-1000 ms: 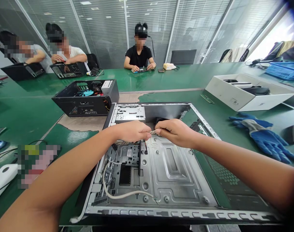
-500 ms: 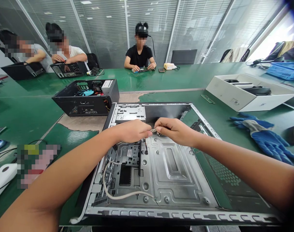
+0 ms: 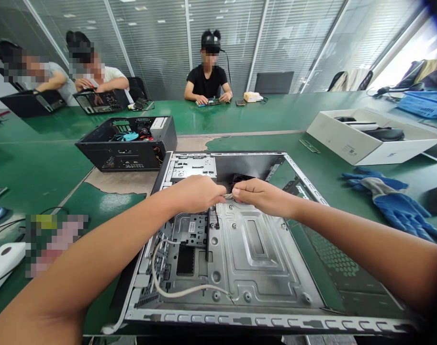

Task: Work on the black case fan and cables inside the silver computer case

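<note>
An open, nearly empty grey computer case [image 3: 261, 268] lies flat on the green table in front of me. Over its middle, my left hand [image 3: 196, 193] and my right hand [image 3: 261, 195] meet fingertip to fingertip, both closed on a thin pale cable [image 3: 228, 196] held between them. More of the pale cable [image 3: 178, 291] loops along the case floor near the front left corner. A short dark wire [image 3: 217, 218] hangs just below my hands.
A black computer case [image 3: 127, 143] with parts inside stands behind, to the left. A white open box [image 3: 369, 139] and blue gloves [image 3: 394, 201] lie at right. A white mouse [image 3: 3, 261] sits at the left edge. Three people work at the far side.
Both hands have lifted slightly and drawn a little closer together, still pinching the cable. My right hand's fingers have curled tighter. The case has not moved.
</note>
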The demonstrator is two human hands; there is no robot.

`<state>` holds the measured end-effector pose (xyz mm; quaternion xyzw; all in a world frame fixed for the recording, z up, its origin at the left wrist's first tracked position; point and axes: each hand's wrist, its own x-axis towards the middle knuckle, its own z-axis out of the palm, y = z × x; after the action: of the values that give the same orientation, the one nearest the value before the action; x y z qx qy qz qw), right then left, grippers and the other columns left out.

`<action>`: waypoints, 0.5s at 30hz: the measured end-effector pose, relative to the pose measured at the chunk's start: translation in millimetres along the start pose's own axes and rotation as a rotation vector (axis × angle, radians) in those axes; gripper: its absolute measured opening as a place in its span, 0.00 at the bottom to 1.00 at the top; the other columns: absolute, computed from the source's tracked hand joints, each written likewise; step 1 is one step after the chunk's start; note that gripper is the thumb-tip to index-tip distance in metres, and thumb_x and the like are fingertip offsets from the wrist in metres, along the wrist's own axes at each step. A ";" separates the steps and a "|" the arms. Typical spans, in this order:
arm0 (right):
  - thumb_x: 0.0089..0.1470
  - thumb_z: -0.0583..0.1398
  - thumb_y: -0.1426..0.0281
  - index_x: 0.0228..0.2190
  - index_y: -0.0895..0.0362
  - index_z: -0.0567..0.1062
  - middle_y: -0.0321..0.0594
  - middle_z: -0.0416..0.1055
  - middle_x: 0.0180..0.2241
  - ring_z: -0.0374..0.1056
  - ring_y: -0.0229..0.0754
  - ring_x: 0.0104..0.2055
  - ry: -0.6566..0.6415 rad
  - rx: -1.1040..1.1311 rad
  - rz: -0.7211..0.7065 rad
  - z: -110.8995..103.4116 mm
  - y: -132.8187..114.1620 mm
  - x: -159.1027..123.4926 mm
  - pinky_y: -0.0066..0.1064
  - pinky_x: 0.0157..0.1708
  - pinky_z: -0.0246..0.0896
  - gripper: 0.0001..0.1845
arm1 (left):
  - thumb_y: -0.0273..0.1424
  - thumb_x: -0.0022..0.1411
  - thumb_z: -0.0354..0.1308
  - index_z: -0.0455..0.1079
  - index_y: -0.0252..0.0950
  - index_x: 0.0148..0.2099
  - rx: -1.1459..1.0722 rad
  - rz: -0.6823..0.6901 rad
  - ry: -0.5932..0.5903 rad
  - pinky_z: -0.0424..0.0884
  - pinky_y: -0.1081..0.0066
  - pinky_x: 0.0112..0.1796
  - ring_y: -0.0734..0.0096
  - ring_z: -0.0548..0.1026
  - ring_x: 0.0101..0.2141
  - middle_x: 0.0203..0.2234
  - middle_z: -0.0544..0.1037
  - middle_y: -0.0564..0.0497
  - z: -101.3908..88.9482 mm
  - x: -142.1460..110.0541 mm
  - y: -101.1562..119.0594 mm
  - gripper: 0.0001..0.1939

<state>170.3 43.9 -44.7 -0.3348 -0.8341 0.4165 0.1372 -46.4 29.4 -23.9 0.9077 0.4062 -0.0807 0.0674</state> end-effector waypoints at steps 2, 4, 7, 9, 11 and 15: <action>0.64 0.49 0.55 0.24 0.55 0.64 0.30 0.52 0.22 0.48 0.35 0.24 -0.013 0.025 0.009 0.3 0.1 -0.3 0.30 0.27 0.46 0.22 | 0.41 0.71 0.43 0.71 0.37 0.41 0.031 -0.010 0.001 0.51 0.67 0.29 0.67 0.65 0.25 0.24 0.72 0.48 0.0 -0.2 0.7 0.19; 0.64 0.49 0.57 0.24 0.55 0.65 0.30 0.53 0.22 0.49 0.35 0.24 0.010 -0.030 0.017 0.2 -0.9 -0.9 0.30 0.27 0.47 0.21 | 0.41 0.71 0.42 0.71 0.37 0.41 0.035 -0.016 -0.005 0.52 0.67 0.29 0.66 0.66 0.25 0.25 0.72 0.47 -0.9 -0.4 1.2 0.19; 0.64 0.49 0.60 0.24 0.55 0.65 0.31 0.56 0.21 0.51 0.35 0.24 0.076 -0.236 -0.004 0.6 -1.6 -1.8 0.30 0.27 0.46 0.19 | 0.41 0.71 0.41 0.71 0.36 0.40 0.014 -0.014 -0.026 0.53 0.67 0.29 0.66 0.66 0.25 0.25 0.73 0.46 -2.4 -0.6 1.2 0.20; 0.65 0.49 0.62 0.24 0.55 0.65 0.32 0.58 0.21 0.52 0.36 0.25 0.106 -0.365 -0.055 1.7 -0.2 -1.8 0.31 0.28 0.46 0.19 | 0.40 0.72 0.41 0.70 0.36 0.38 -0.015 -0.001 -0.038 0.53 0.67 0.28 0.67 0.65 0.25 0.25 0.73 0.47 -2.6 -0.2 0.5 0.20; 0.66 0.49 0.63 0.25 0.56 0.67 0.35 0.62 0.23 0.56 0.37 0.26 0.129 -0.442 -0.127 3.7 2.9 -1.5 0.31 0.30 0.49 0.19 | 0.39 0.71 0.41 0.69 0.36 0.36 -0.058 0.024 -0.043 0.53 0.67 0.28 0.68 0.64 0.24 0.24 0.71 0.48 -1.8 0.8 -0.7 0.19; 0.67 0.49 0.63 0.31 0.58 0.73 0.44 0.68 0.33 0.63 0.41 0.33 0.221 -0.484 -0.238 8.9 9.0 -1.2 0.35 0.37 0.59 0.19 | 0.38 0.71 0.42 0.66 0.36 0.32 -0.156 0.067 -0.016 0.53 0.67 0.28 0.70 0.62 0.23 0.22 0.69 0.50 0.6 3.1 -4.1 0.18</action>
<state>170.7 41.6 -57.2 -0.3007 -0.9226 0.1475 0.1912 -47.5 34.3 -25.3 0.9122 0.3799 -0.0536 0.1440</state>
